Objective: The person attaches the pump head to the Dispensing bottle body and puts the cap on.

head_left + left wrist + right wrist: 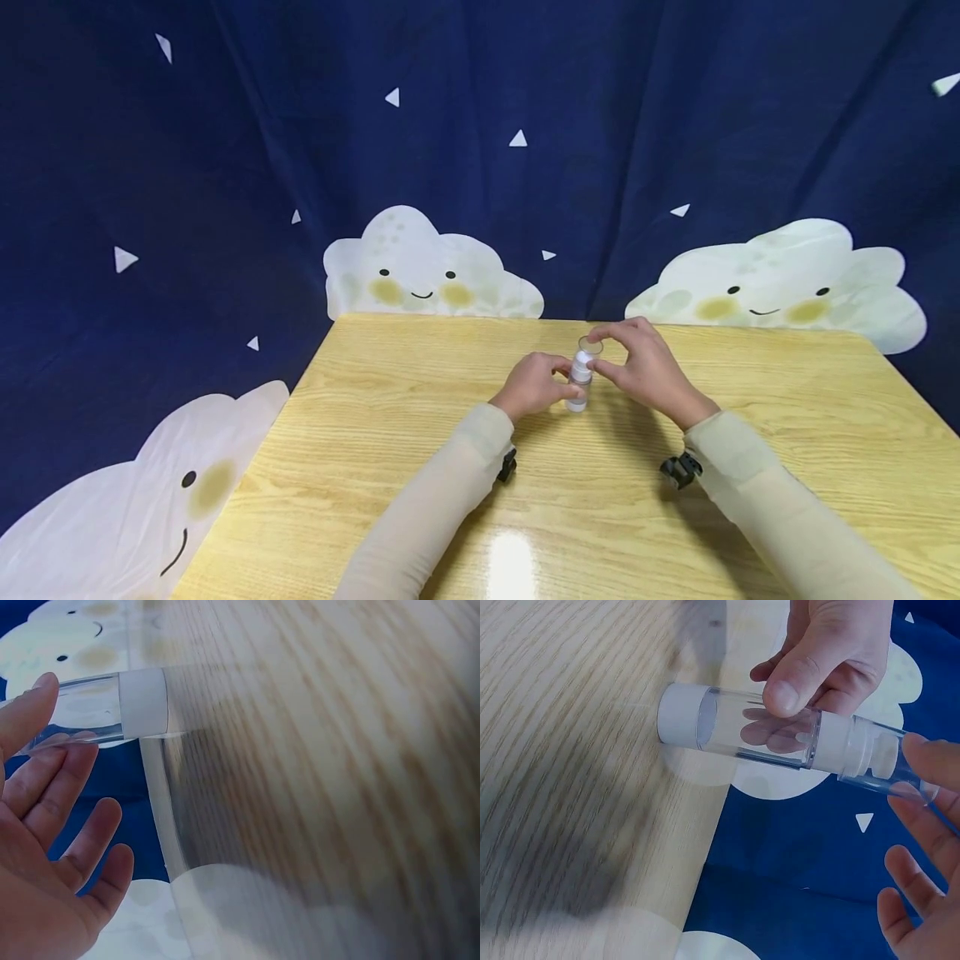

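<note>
A slim clear pump bottle [576, 406] with a white base and white pump collar is held upright over the table. My left hand [531, 385] pinches its clear body between thumb and fingers; in the left wrist view its lower fingers [105, 832] stand loose below. At the top, my right hand [645, 367] pinches a clear cap [911, 787] between thumb and forefinger, other fingers spread. In the right wrist view the cap surrounds the white pump head [883, 754]. Whether it is fully seated cannot be told. The white base [682, 715] shows plainly there.
Beneath both arms spreads a light wood-grain table [390, 400]. A dark blue curtain [465, 150] with cloud prints hangs behind its far edge and down the left side. Small black devices [681, 471] are strapped at both wrists.
</note>
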A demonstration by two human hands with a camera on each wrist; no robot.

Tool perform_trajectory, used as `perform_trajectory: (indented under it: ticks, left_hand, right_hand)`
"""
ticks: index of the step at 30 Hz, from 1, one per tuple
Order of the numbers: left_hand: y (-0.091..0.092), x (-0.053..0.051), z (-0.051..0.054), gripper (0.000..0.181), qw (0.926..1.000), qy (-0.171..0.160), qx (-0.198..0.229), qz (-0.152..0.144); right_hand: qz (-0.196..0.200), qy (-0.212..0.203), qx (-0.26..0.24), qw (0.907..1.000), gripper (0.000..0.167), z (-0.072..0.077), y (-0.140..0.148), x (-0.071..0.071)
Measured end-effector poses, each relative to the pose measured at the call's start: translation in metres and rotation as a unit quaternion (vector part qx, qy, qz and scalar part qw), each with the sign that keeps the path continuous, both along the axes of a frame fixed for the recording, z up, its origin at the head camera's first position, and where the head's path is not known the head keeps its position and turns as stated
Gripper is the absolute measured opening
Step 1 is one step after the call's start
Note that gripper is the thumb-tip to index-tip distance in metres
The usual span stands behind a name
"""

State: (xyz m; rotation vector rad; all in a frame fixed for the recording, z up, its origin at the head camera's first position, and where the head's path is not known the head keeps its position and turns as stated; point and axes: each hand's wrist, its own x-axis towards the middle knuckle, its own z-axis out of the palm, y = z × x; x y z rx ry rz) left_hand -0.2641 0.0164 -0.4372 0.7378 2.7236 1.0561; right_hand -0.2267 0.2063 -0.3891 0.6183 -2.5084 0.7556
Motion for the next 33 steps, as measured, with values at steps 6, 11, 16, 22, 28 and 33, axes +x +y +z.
perform_trajectory:
  ticks: [6, 11, 16, 22, 28, 33]
  left_hand:
    - [0.0013, -0.0003, 0.0001, 0.027, 1.0000, -0.003, 0.002, -0.003]
    - [0.0030, 0.0000, -0.0006, 0.026, 1.0000, -0.006, -0.003, -0.004]
    - [0.0047, 0.0001, -0.0018, 0.028, 0.9999, -0.004, -0.009, -0.005]
    - [0.0026, 0.0013, -0.0035, 0.030, 0.9999, -0.012, -0.002, -0.004]
    - [-0.0022, 0.0007, -0.0072, 0.030, 0.9995, -0.027, 0.013, 0.003]
    - [-0.0014, -0.0023, -0.0041, 0.028, 0.9997, -0.016, 0.016, -0.006]
  right_hand:
    - [0.002, 0.010, 0.013, 0.9999, 0.029, -0.0029, 0.0019, -0.0018]
    - [0.003, 0.009, 0.028, 0.9996, 0.028, -0.0057, 0.0024, -0.0027]
    - [-0.001, -0.004, 0.033, 0.9994, 0.028, -0.0061, 0.0034, -0.0014]
    - [-0.004, -0.025, 0.036, 0.9990, 0.027, -0.0079, 0.0022, -0.0019]
    - [0.012, -0.024, 0.031, 0.9991, 0.026, -0.0092, -0.0032, -0.0028]
    - [0.016, -0.020, 0.007, 0.9996, 0.022, -0.0078, -0.0041, -0.0024]
